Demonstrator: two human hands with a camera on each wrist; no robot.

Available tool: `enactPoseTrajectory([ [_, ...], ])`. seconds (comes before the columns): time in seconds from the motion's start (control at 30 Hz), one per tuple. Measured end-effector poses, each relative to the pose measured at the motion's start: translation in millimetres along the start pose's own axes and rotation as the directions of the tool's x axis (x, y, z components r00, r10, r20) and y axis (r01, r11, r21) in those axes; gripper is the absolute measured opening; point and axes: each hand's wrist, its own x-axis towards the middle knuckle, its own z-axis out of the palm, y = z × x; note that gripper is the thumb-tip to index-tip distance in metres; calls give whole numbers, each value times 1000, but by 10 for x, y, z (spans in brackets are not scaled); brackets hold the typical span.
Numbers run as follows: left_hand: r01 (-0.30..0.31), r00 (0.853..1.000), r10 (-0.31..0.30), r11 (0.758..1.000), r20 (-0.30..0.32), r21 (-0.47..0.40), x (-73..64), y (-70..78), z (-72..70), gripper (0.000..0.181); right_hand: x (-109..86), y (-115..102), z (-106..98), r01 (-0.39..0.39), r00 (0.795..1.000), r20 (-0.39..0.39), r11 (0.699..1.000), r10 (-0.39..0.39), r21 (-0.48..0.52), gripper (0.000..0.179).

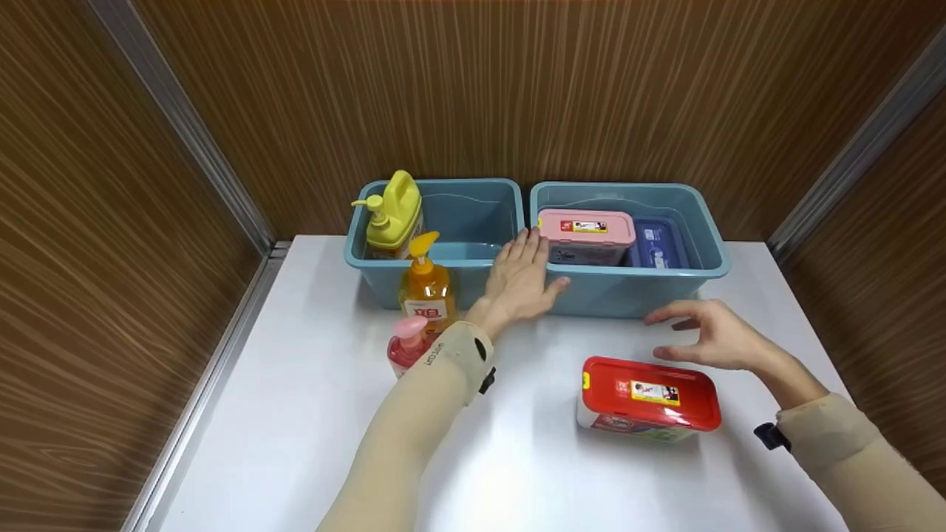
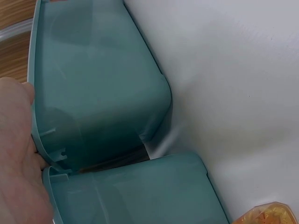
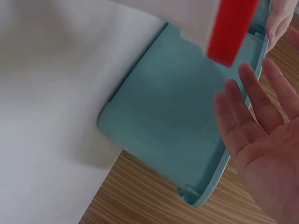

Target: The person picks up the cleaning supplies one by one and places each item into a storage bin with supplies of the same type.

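Note:
My left hand (image 1: 519,279) reaches across the front rims of two blue-green plastic bins, its fingers straight and laid over the place where the left bin (image 1: 470,284) and right bin (image 1: 628,293) meet. A pink-lidded box (image 1: 587,235) is in the right bin just beside those fingertips, with a dark blue box (image 1: 658,245) to its right. My right hand (image 1: 706,336) hovers, fingers loosely bent and holding nothing, just behind a red-lidded box (image 1: 650,395) on the white table. The right wrist view shows that palm (image 3: 280,163) bare.
A yellow pump jug (image 1: 395,218) stands in the left bin. In front of it are an orange pump bottle (image 1: 426,288) and a pink pump bottle (image 1: 409,343), partly behind my left forearm. Wood-grain panels (image 1: 458,89) enclose the white table (image 1: 295,414).

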Motion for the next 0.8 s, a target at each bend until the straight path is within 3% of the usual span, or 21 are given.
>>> enactPoseTrajectory([
  [0.8, -24, 1000, 23, 1000, -16, -11, 2, -18, 0, 95, -261, 106, 350, -8, 1000, 6, 1000, 8, 6, 48],
])
